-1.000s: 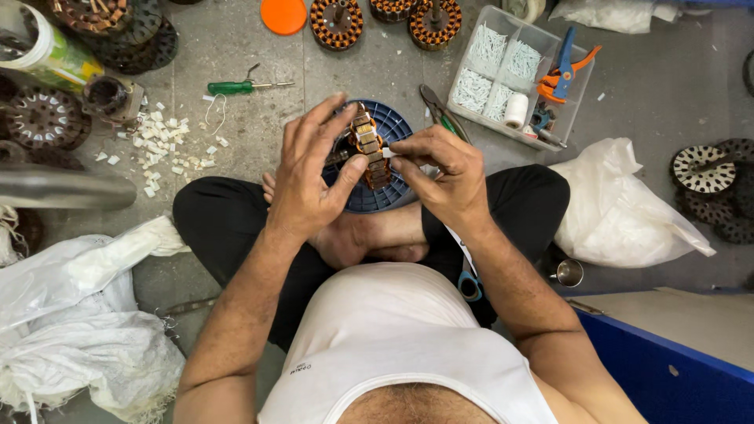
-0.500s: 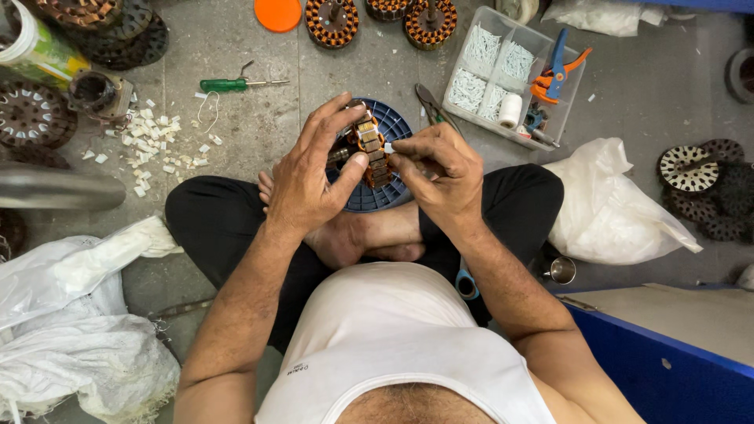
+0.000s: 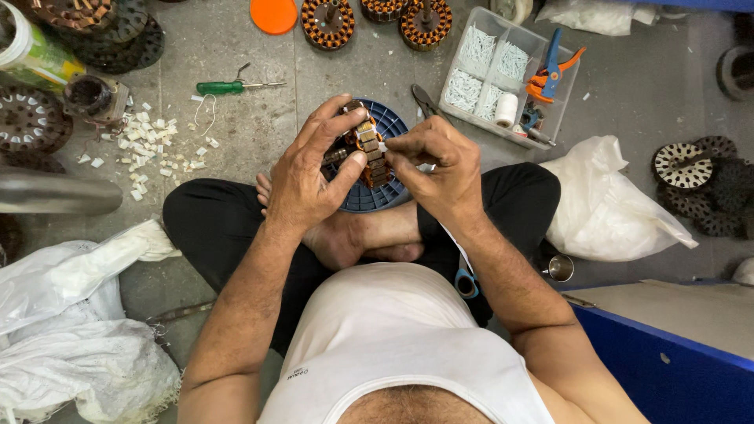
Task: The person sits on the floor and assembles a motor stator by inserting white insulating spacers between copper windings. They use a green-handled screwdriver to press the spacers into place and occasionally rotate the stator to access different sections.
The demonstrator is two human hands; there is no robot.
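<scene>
Between the two hands, just above the crossed legs, sits a small wound stator (image 3: 367, 148), ring-shaped, with copper-coloured coils and pale slot edges. The left hand (image 3: 310, 177) curls closed around its near side, thumb and fingers clamped on the rim. The right hand (image 3: 440, 169) is pinched shut on a thin white slip (image 3: 382, 146), pressed against the stator's edge. Under both hands lies a round blue ribbed plastic disc (image 3: 377, 196) on the grey concrete floor (image 3: 236, 133). Beyond the left hand lie a green-handled screwdriver (image 3: 232, 86) and a scatter of small white paper bits (image 3: 153, 141). Beyond the right hand stands a clear compartmented plastic box (image 3: 503, 74) with white strips, a white thread spool and orange-blue pliers. Right of the right hand lies a crumpled white plastic bag (image 3: 605, 212).
</scene>
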